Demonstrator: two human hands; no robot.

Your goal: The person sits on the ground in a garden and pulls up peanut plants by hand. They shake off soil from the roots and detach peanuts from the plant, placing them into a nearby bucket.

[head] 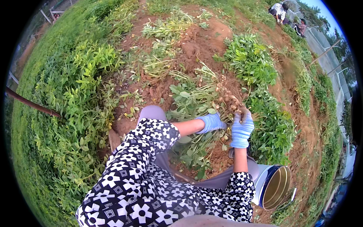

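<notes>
My left hand [212, 123], in a blue knit glove, closes around the stems of an uprooted peanut plant [191, 98] in front of my knees; its fingertips are partly hidden. Pale peanut pods [230, 99] hang in a soil-covered cluster among the roots on the right. My right hand [243, 127], gloved alike with soiled fingertips, is at the near end of that cluster, fingers curled onto pods there. Exactly how many pods it grips cannot be made out. More pulled stems and leaves [198, 150] lie below my left hand, between my legs.
A white and blue metal bucket [259, 184] lies tipped by my right knee, its mouth to the right. Standing green plants [85, 85] fill the left; a leafy row [255, 62] grows at right. Pulled plants [161, 54] lie ahead. Two people [279, 12] crouch far right.
</notes>
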